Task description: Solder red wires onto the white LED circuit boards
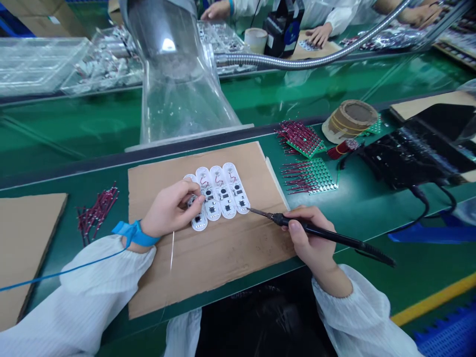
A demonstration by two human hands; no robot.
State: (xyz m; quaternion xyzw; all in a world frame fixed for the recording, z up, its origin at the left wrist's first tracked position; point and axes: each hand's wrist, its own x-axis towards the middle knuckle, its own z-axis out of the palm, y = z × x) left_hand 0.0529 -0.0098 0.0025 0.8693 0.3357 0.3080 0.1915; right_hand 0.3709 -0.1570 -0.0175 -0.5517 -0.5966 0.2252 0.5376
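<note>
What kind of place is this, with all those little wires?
Probably an electronics factory. The right hand holds what looks like a soldering iron by small white circuit boards, dark red wires lie in a bunch, and another person's hand shows farther back.

Four white circuit boards [223, 194], long, round-ended, bearing dark chips, lie flat side by side on cardboard [238, 258]; leftmost partly covered, thin red wires visible on others. Black-handled soldering iron [340, 238] slants leftward, tip at rightmost board's near end. Thin silvery wire [172, 250] near left.
</note>
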